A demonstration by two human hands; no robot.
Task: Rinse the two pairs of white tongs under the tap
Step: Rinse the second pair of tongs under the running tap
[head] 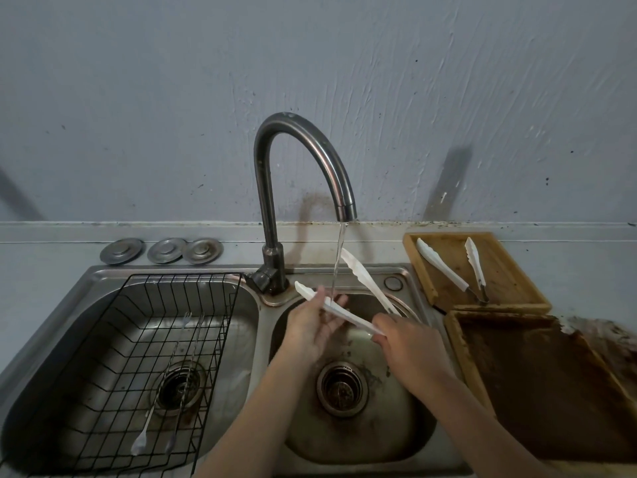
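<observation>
Water runs from the curved steel tap (303,160) into the right sink basin (406,432). My right hand (405,343) grips the hinge end of one pair of white tongs (362,281), whose two arms spread apart under the stream. My left hand (315,327) lies palm-up beneath the lower arm, fingers around it and thumb on top. A second pair of white tongs (444,263) lies spread on the wooden tray (517,298) to the right of the sink.
A black wire rack (113,339) with a few long utensils sits in the left basin. Three metal drain lids (162,250) lie behind it. A dark-stained wooden tray (537,384) stands at the right, close to my right forearm.
</observation>
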